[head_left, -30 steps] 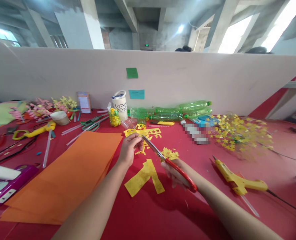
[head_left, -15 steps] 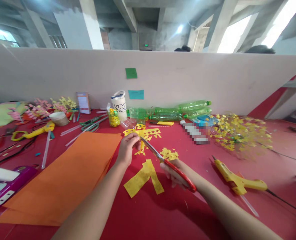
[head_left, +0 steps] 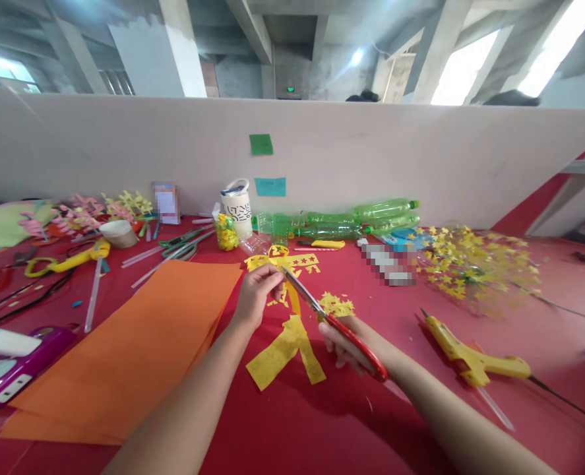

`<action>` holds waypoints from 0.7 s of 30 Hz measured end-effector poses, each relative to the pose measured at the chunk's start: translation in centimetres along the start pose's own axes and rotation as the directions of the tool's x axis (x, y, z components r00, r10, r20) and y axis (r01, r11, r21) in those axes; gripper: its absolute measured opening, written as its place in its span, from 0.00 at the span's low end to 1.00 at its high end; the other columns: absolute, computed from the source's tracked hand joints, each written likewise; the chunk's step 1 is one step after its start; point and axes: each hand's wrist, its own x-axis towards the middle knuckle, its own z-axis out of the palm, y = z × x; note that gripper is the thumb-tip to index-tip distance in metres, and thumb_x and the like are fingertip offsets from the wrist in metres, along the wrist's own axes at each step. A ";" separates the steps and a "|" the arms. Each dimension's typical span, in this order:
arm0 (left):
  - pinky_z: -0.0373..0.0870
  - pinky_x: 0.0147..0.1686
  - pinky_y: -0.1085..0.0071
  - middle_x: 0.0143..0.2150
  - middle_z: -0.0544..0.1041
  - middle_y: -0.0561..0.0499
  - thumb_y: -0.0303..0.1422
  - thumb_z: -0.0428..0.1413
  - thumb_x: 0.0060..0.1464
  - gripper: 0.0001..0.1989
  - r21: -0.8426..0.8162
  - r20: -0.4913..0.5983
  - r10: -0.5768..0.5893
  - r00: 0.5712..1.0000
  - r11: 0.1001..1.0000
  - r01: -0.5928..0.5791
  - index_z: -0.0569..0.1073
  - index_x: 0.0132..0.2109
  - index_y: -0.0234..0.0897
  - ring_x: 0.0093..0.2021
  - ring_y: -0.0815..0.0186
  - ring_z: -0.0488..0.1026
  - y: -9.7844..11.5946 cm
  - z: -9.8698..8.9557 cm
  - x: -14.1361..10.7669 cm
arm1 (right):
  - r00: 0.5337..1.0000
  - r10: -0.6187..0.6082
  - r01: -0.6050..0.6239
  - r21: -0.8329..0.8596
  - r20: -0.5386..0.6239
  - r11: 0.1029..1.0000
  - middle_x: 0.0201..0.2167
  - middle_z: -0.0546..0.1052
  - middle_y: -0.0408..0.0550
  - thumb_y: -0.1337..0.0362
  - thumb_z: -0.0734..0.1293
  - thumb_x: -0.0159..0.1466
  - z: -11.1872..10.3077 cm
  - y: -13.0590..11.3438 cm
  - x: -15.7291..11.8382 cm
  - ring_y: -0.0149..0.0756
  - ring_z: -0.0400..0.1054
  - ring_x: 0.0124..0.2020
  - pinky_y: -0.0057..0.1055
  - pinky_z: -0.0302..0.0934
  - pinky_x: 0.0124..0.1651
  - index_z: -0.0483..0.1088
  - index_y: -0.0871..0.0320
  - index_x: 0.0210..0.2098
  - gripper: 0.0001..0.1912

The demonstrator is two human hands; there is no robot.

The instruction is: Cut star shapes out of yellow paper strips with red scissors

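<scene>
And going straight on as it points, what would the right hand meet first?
Likely the left hand: the scissors in the right hand point toward it, though depth is unclear.

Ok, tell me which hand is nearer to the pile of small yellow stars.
Right. The right hand, holding the red-handled scissors, is just on the near side of the pile of small yellow stars; the left hand is farther off, to the pile's left.

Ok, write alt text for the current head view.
The left hand pinches a narrow yellow strip near the tips of red-handled metal scissors held in the right hand, over a red table. Nearby lie small yellow stars and stacked orange sheets.
</scene>
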 end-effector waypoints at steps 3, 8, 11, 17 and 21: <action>0.61 0.21 0.76 0.20 0.67 0.56 0.34 0.57 0.52 0.11 0.013 0.017 0.005 1.000 1.000 -0.005 0.69 0.25 0.36 0.20 0.74 0.64 0.0 0.0 -0.1 | 1.000 -0.006 0.006 -0.011 -0.002 1.000 0.10 0.64 0.38 0.42 0.62 0.59 0.0 -0.2 -0.1 0.25 0.60 0.11 0.20 0.49 0.13 0.64 0.60 0.22 0.26; 0.61 0.21 0.76 0.20 0.67 0.56 0.34 0.56 0.53 0.11 0.019 0.024 0.004 1.000 1.000 -0.005 0.69 0.25 0.36 0.20 0.74 0.64 -0.2 0.1 -0.1 | 1.000 0.001 -0.001 -0.015 -0.010 1.000 0.08 0.60 0.35 0.41 0.61 0.59 0.2 -0.5 -0.1 0.24 0.58 0.10 0.21 0.53 0.16 0.63 0.59 0.21 0.27; 0.61 0.21 0.76 0.20 0.67 0.56 0.35 0.56 0.53 0.11 0.016 0.024 -0.002 1.000 1.000 0.002 0.69 0.25 0.36 0.20 0.74 0.64 -0.3 0.1 -0.1 | 0.999 0.042 -0.042 0.012 -0.019 0.999 0.08 0.59 0.35 0.40 0.61 0.59 0.5 -0.4 0.1 0.24 0.57 0.09 0.22 0.52 0.15 0.62 0.59 0.20 0.27; 0.61 0.21 0.76 0.20 0.68 0.56 0.35 0.57 0.52 0.11 -0.006 0.005 -0.020 1.000 1.000 0.020 0.69 0.25 0.36 0.19 0.74 0.64 -0.2 0.3 -0.1 | 0.997 0.067 -0.066 0.027 -0.024 0.997 0.12 0.63 0.38 0.39 0.61 0.58 0.8 -0.4 -0.1 0.26 0.58 0.08 0.22 0.44 0.09 0.62 0.58 0.20 0.28; 0.61 0.21 0.75 0.20 0.68 0.56 0.36 0.57 0.52 0.11 -0.012 -0.002 -0.022 1.000 1.000 0.022 0.70 0.26 0.36 0.19 0.74 0.64 -0.2 0.3 -0.2 | 0.998 0.061 -0.060 0.028 -0.030 0.998 0.10 0.60 0.37 0.40 0.61 0.58 0.8 -0.8 -0.3 0.26 0.56 0.08 0.22 0.46 0.10 0.61 0.58 0.19 0.28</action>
